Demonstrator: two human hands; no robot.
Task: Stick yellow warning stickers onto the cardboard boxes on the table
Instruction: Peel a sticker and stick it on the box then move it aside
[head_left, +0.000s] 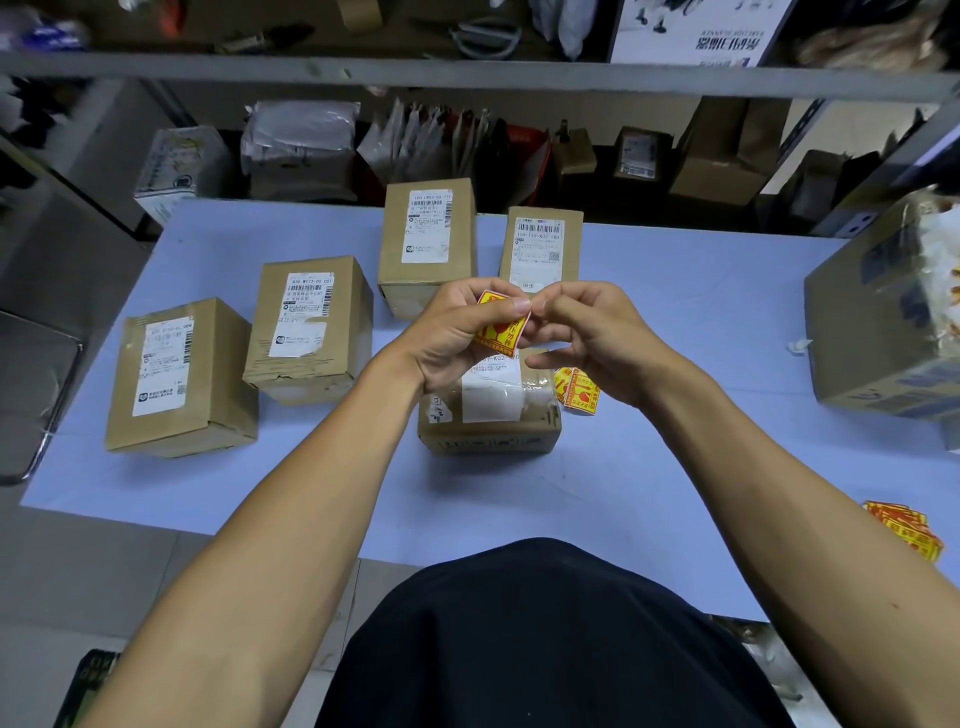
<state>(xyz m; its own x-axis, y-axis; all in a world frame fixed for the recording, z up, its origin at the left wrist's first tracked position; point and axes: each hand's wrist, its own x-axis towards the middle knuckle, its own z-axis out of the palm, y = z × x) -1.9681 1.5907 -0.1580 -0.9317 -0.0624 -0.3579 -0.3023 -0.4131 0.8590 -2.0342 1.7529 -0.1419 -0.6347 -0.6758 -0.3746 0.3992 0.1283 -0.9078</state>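
Observation:
A yellow and red warning sticker (503, 326) is held up above the table between both hands. My left hand (457, 338) grips it with thumb and fingers, and my right hand (592, 338) pinches its upper right corner. Directly below the hands lies a cardboard box (491, 410) with a white label, partly hidden by them. Several more cardboard boxes with labels stand on the table: one at the far left (179, 379), one beside it (306, 327), and two at the back (426, 239) (540, 249). A small pile of stickers (576, 389) lies right of the near box.
The light blue table (675, 467) reaches out to all sides. A large taped carton (883, 322) stands at the right edge. Another stack of yellow stickers (906, 527) lies at the front right. Shelves with parcels and bags stand behind the table. A metal stool (31, 395) is at the left.

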